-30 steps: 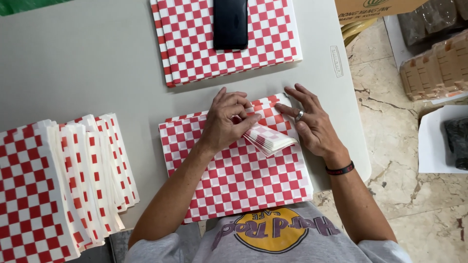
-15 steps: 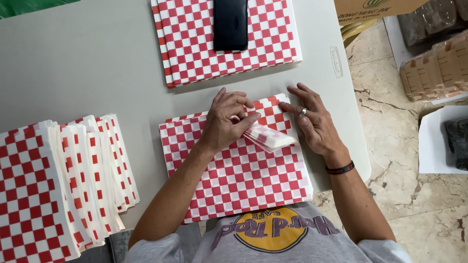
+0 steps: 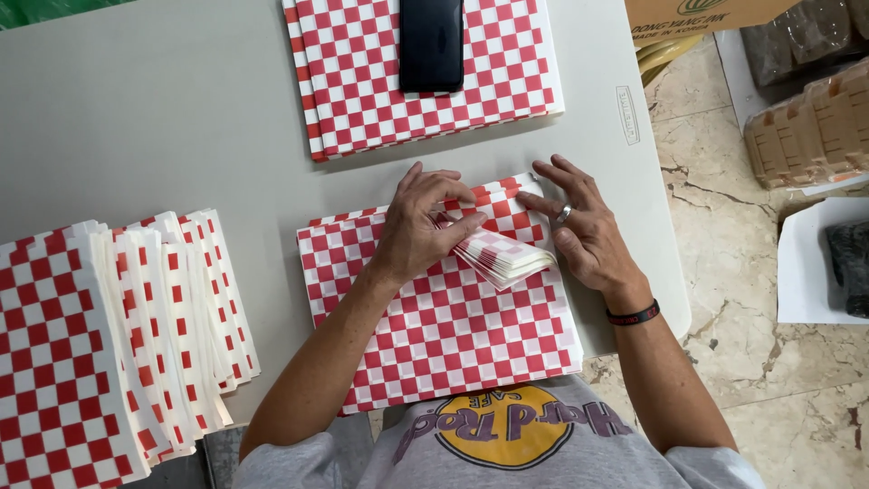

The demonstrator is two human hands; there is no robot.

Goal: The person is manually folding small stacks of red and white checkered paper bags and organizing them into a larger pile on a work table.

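The person's left hand [image 3: 418,222] rests on a stack of red-and-white checked paper sheets [image 3: 434,317] that lies on the grey table [image 3: 163,118] right in front of them. Its fingers are bent, and the thumb and fingertips pinch up the far right corner of the stack, so that a fan of curled sheet corners [image 3: 502,256] stands lifted off the stack. The right hand [image 3: 579,226] lies open and flat just to the right of that fan, fingers spread, pressing the stack's far right edge; it grips nothing. A ring sits on one finger and a dark band [image 3: 634,315] circles the wrist.

Beyond this stack, at the table's far edge, lies a second stack of the same checked paper [image 3: 362,91], with a black phone [image 3: 432,43] lying flat on top of it. To the left of the near stack, at the table's left edge, stands a row of folded checked paper pieces [image 3: 136,335], packed on edge and leaning.

A small pale rectangular label [image 3: 627,115] is stuck on the table to the right of the far stack. On the marbled floor right of the table sit a brown cardboard box [image 3: 688,14], clear-wrapped brown packages [image 3: 815,122] and a white bag [image 3: 806,272].
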